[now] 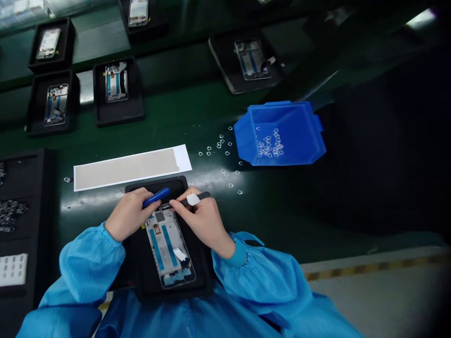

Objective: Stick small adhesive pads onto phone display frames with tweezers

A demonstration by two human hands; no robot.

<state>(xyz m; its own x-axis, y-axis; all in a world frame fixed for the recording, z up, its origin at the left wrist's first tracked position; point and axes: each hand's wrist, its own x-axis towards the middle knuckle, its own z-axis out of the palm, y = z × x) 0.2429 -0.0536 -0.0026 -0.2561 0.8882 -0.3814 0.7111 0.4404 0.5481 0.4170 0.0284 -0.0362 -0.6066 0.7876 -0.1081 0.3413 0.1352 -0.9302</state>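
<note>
My left hand is closed around a blue pen-like tool, low at the upper end of an opened phone body. A slim dark tool that looks like tweezers, with a white patch on it, is pinched in my right hand. The fingertips of both hands meet near the phone's top edge and partly hide it and the tool tips. The phone shows blue strips and a white tab and lies in a black tray.
A blue bin holds many small white frames; several lie loose on the green table beside it. Ahead lies a white-edged beige sheet. More phone bodies sit in black trays farther back. A dark parts tray stands left.
</note>
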